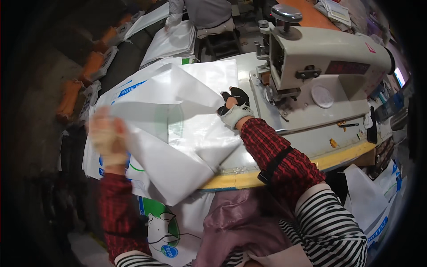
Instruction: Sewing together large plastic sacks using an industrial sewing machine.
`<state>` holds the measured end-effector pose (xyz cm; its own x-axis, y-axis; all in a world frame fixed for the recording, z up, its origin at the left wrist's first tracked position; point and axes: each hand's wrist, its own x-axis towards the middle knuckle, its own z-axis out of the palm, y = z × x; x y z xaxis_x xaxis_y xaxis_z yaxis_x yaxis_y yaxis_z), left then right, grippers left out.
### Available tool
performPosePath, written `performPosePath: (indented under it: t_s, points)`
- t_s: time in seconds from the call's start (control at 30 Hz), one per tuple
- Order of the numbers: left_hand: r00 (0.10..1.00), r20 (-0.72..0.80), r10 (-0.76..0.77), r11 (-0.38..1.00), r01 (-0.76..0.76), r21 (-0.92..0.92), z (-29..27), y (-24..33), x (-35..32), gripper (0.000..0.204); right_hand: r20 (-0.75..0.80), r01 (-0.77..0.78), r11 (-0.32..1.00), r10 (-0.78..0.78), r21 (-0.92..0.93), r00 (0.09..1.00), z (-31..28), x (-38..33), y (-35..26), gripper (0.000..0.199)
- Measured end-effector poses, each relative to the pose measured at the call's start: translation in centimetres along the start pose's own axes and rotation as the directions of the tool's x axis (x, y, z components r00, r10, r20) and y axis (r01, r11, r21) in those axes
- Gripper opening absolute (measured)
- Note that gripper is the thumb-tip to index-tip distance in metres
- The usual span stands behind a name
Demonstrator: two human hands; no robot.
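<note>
The gloved right hand (234, 107) presses fingers-down on a white woven sack (178, 133) lying on the sewing table (311, 142) left of the sewing machine (324, 58), while the blurred left hand (108, 138) grips its left edge; best kept taut and flat.

My left hand (108, 139), blurred, grips the near left edge of a big white plastic sack (178, 129) spread over the worktop (311, 142), while my gloved right hand (234, 107) presses on its far side, just beside the sewing machine (329, 66). More white sacks (169, 42) lie stacked beyond, where another person's sleeve (175, 13) reaches. A printed sack (167, 231) hangs below the worktop edge by my lap.
</note>
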<state>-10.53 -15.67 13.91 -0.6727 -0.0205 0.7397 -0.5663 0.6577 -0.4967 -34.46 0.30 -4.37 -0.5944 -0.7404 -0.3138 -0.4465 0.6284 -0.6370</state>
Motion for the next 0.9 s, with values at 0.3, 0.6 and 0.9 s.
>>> performPosePath:
  t_s: [0.3,0.6,0.9]
  points:
    - [0.367,0.877,-0.311,0.95,0.089,0.3,-1.7,0.1,2.4,0.036,-0.662,0.485,0.872,-0.327,0.064,0.675,0.2,-0.5,-2.5,0.027]
    - [0.709,0.689,0.15,0.988,-0.126,-0.085,-8.3,5.9,-11.9,0.041,-0.655,0.531,0.839,-0.335,0.12,0.677,-0.9,-4.3,-3.6,0.024]
    - [0.903,0.418,0.101,0.97,0.004,-0.243,-21.5,-1.0,2.6,0.032,-0.541,0.653,0.757,-0.537,0.03,0.647,-4.8,-15.1,-7.0,0.033]
